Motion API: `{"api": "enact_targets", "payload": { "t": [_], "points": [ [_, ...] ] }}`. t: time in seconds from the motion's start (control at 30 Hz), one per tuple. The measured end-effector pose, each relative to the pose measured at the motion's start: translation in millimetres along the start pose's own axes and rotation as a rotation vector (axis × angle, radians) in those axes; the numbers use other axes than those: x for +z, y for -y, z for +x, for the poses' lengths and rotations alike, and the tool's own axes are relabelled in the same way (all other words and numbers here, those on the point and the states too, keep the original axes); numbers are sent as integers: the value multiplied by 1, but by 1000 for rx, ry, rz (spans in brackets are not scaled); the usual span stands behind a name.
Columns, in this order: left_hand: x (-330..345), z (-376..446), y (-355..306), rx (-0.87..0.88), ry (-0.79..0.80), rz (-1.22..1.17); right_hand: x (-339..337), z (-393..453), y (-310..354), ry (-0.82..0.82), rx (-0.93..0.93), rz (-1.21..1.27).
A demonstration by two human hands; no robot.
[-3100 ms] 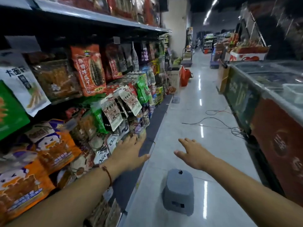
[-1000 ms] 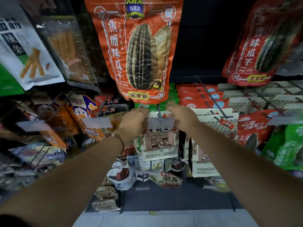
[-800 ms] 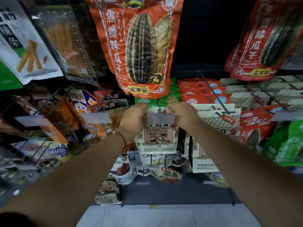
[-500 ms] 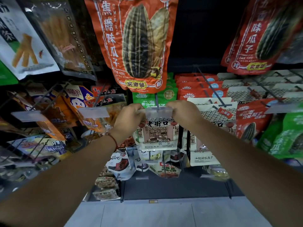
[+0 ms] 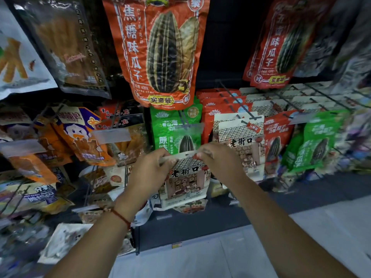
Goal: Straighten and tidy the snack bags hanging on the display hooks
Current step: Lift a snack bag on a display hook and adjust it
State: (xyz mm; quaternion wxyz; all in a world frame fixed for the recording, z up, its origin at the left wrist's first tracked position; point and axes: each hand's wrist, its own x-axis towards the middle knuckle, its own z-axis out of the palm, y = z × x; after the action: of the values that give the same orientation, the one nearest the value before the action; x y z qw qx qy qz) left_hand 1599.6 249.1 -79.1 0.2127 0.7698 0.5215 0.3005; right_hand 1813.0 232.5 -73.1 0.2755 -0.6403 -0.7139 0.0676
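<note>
Bare forearms; a red string bracelet (image 5: 121, 217) circles the left wrist.

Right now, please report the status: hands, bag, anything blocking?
Left hand and right hand pinch top edge of cream sunflower-seed bag. Bag off its hook, hang hole free. Green seed bag and clear price-tag holder directly behind.

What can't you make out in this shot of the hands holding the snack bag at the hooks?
- Head view: whether the cream snack bag is on a hook; the left hand and right hand pinch its top edge and cover the corners.
- Head view: the bags at the far right; motion blur smears their print.
- Head view: the top of the orange sunflower seed bag; cut off by the upper edge.
</note>
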Motion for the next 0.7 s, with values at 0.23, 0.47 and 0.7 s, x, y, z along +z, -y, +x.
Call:
{"api": "enact_targets", "payload": {
  "t": [0.23,0.47,0.7],
  "points": [
    [-22,-25,17,250,296,214,10,-54,39,-6,44,-7],
    [-3,-52,17,353,358,261,6,-98,50,22,74,-62],
    [11,-58,-33,540,200,299,-33,-130,33,-64,170,-59]
  ]
}}
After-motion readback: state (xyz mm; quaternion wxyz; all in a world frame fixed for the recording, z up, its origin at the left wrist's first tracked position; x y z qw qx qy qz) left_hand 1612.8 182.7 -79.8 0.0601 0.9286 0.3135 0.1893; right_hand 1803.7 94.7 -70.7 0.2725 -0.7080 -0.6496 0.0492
